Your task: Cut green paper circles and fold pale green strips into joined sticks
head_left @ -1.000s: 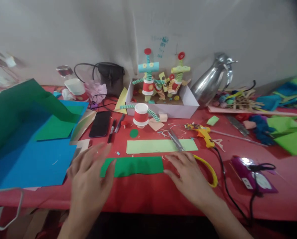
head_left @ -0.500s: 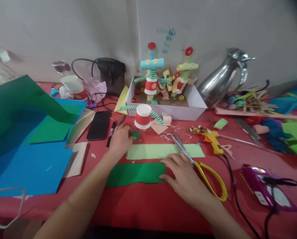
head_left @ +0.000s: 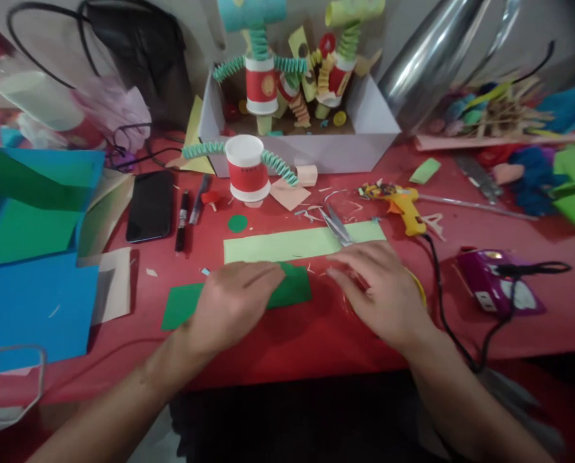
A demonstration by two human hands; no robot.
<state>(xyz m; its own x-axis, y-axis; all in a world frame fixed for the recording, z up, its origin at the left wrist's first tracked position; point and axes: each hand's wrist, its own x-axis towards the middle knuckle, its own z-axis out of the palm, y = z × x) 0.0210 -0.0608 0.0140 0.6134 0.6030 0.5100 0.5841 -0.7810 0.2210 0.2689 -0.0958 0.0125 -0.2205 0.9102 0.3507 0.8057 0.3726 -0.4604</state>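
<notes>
My left hand [head_left: 232, 302] lies flat, fingers out, on a dark green paper strip [head_left: 181, 305] on the red table. My right hand [head_left: 381, 292] rests palm down just right of that strip, fingers spread, covering the yellow handles of the scissors [head_left: 338, 228]. It holds nothing that I can see. A light green paper strip [head_left: 278, 245] lies just beyond both hands. Behind it stands a red and white paper cup [head_left: 246, 168] with green spiral arms, beside a small green paper disc [head_left: 237, 223].
A white box [head_left: 365, 141] with paper-cup figures stands at the back, a metal jug [head_left: 427, 58] to its right. A yellow glue gun [head_left: 403, 204], a purple power strip [head_left: 497, 289], a black phone [head_left: 151, 206], pens [head_left: 184, 218] and blue and green sheets [head_left: 36, 283] surround the hands.
My left hand has come back from the green disc onto the dark green strip. My right hand has shifted right over the scissor handles. The view has moved closer and lower.
</notes>
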